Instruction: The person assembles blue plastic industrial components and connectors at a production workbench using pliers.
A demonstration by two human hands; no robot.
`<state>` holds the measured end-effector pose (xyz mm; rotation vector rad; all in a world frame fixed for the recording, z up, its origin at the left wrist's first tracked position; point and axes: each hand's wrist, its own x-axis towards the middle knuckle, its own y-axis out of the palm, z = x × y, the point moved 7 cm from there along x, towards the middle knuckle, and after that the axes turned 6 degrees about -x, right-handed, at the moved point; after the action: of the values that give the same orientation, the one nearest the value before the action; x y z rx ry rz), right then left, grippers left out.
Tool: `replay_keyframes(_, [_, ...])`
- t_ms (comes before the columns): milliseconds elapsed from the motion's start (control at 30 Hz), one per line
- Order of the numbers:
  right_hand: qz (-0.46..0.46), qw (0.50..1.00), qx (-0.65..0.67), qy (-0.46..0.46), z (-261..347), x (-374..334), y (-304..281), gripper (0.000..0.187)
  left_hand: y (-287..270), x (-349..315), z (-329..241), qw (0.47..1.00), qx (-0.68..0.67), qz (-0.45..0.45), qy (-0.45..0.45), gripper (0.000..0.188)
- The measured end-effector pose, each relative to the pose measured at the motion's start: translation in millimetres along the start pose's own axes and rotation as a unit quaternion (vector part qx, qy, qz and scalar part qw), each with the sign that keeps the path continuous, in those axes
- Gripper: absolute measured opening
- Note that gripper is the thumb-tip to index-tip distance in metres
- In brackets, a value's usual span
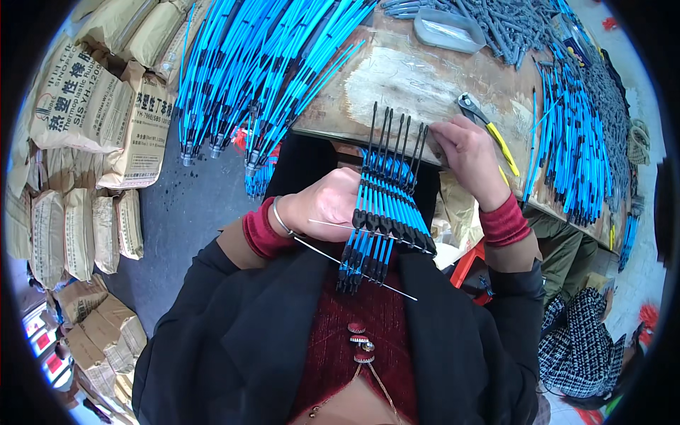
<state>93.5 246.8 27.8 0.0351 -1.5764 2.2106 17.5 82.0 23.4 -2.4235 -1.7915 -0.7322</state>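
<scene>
My left hand (322,202) is closed around the side of a row of blue rods with black joints (389,202), held in front of my chest. Two thin metal wires (393,287) run crosswise by the row, one passing near its lower end. From the row's far end several thin black sticks (388,131) point away from me. My right hand (471,152) pinches at the rightmost stick near its tip; the fingertips partly cover the contact. Beyond that hand, pliers with yellow handles (501,145) lie on the wooden table (425,85).
A big heap of blue rods (262,64) hangs over the table's left edge. More blue rods (577,149) lie at the right. Behind are a clear plastic box (448,32) and grey plastic parts (510,25). Paper sacks (78,106) stand at the left; a checked cloth (581,347) is lower right.
</scene>
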Motion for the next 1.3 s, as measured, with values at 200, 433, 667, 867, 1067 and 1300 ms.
replay_keyframes(200, [0.013, 0.999, 0.028, -0.016, -1.7, 11.1, 4.9, 0.013, 10.7, -10.3, 11.1, 0.985, 0.075, 0.074, -0.136, 0.063])
replay_keyframes(433, [0.020, 0.999, 0.013, -0.035, 0.3, 20.7, 9.7, 0.011, 7.4, -13.8, 36.0, 0.954, -0.171, -0.044, -0.242, 0.043])
replay_keyframes(667, [0.018, 0.998, 0.009, -0.063, 3.5, 32.2, 15.0, 0.010, -1.4, -9.2, 14.9, 0.991, -0.014, -0.118, -0.063, 0.022])
replay_keyframes(867, [0.020, 0.996, 0.009, -0.089, 2.7, 37.8, 12.0, 0.009, -3.2, -7.5, 2.9, 0.991, 0.093, -0.095, 0.000, 0.019])
replay_keyframes(1067, [0.022, 0.995, 0.005, -0.095, 3.8, 38.7, 15.6, 0.009, -2.7, -7.5, 1.9, 0.988, 0.124, -0.092, 0.006, 0.017])
replay_keyframes(1300, [0.051, 0.994, -0.031, -0.091, 11.6, 45.0, 23.5, 0.013, -9.4, -17.8, 29.0, 0.987, 0.002, -0.130, -0.095, 0.016])
